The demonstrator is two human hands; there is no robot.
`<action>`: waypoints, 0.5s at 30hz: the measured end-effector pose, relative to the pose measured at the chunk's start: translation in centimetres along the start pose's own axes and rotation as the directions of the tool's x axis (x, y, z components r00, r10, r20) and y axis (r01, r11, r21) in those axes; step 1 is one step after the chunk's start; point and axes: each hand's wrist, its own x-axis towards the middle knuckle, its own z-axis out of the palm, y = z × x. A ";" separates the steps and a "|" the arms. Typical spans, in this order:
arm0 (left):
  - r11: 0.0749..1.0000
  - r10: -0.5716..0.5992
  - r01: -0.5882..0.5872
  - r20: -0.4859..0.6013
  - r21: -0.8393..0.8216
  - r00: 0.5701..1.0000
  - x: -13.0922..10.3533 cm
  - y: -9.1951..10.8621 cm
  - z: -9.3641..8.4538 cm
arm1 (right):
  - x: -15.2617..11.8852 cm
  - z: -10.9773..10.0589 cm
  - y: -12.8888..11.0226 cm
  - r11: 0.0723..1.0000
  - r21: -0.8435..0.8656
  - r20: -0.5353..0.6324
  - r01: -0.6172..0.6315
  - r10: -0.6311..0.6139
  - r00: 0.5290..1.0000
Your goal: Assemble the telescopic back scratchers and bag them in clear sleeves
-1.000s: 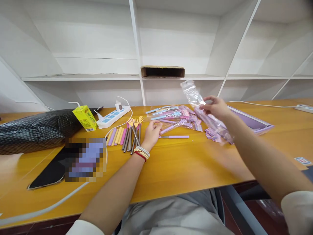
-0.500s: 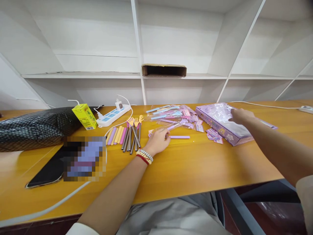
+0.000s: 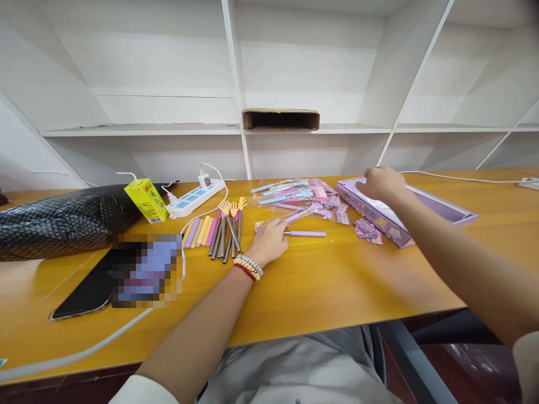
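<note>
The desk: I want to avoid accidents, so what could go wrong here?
The juice carton sits close beside the power strip; if knocked, it might leak there. The right hand, at the purple box, could scatter the loose cards lying next to it.

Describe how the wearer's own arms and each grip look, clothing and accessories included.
The left grip is ungloved; its wrist carries a coiled grey band, a coiled cream band and a thin red band. The right grip is ungloved too, with no band visible. Both forearms are uncovered up to a pale left sleeve and right sleeve.
</note>
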 end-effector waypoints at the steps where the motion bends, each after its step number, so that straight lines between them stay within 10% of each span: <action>1: 1.000 -0.005 0.005 0.008 0.016 1.000 0.0 0.0 -0.1 | -1.0 -0.4 -2.2 0.994 0.060 -0.034 0.086 -0.084 0.996; 4: 0.997 -0.043 0.042 0.019 0.062 0.999 -0.1 0.1 -0.3 | -4.6 0.4 -8.4 0.902 0.222 -0.068 0.371 -0.365 0.928; 7: 0.992 -0.113 0.113 -0.003 0.059 0.994 0.0 -0.1 -0.6 | -8.1 3.1 -12.5 0.879 0.230 -0.142 0.418 -0.395 0.908; 15: 0.986 -0.163 0.158 0.126 0.046 0.979 0.3 -0.4 -1.0 | -9.7 7.3 -13.5 0.730 0.366 -0.037 0.577 -0.609 0.793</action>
